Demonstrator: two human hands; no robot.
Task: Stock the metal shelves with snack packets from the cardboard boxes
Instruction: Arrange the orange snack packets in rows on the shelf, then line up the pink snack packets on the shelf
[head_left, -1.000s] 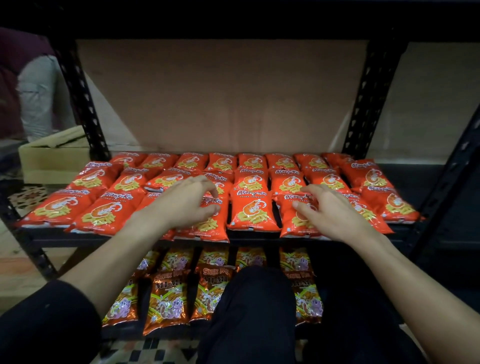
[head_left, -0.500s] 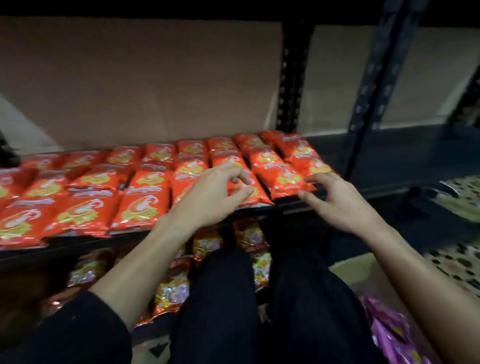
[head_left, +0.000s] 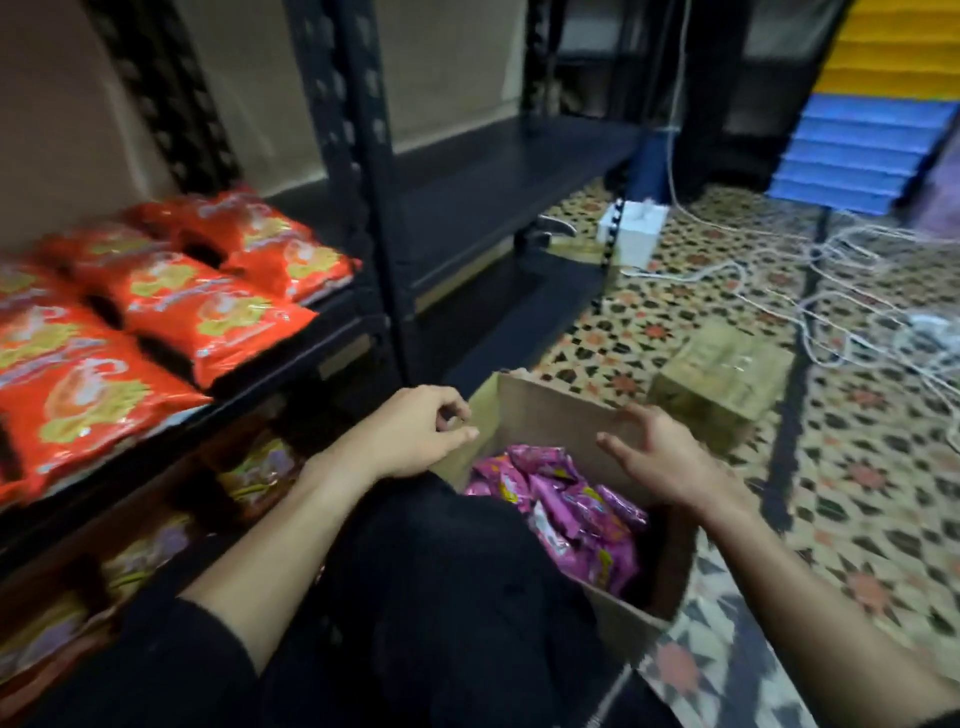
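And there's the turn: the person leaves the orange packets (head_left: 208, 306) lying in rows on the metal shelf (head_left: 291, 364), up and left of the cardboard box (head_left: 550, 415), and both hands come across to that box on the floor. The left hand (head_left: 415, 436) hovers over the box's left corner, fingers loosely curled round nothing. The right hand (head_left: 660, 457) hangs over its right side, fingers spread and empty, with the pink packets (head_left: 571, 509) heaped inside just below. To me the orange batch looks done and a fresh pick is about to start, perhaps for the bare shelf bay (head_left: 493, 171) beyond the box.
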